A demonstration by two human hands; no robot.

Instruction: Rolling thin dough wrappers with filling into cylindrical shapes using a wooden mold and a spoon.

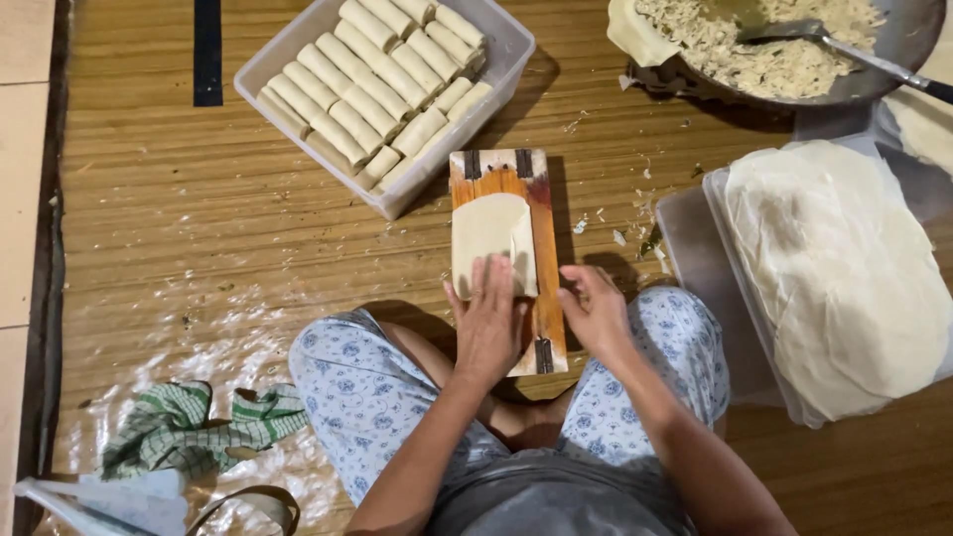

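Observation:
A pale, thin wrapper (488, 233) lies folded on a narrow wooden board (544, 248) set on the floor mat in front of my crossed legs. My left hand (488, 323) presses flat on the wrapper's near end, fingers spread. My right hand (596, 308) rests at the board's right edge with curled fingers; nothing shows in its grasp. A clear plastic tub (501, 74) holding several finished rolls (377, 84) in rows stands beyond the board, to the left.
A metal pan (893, 74) of shredded filling with a spoon (844, 45) sits far right. A stack of round wrappers (839, 268) lies on a tray (695, 268) at right. A green checked cloth (189, 427) is near left. Crumbs dot the wooden mat.

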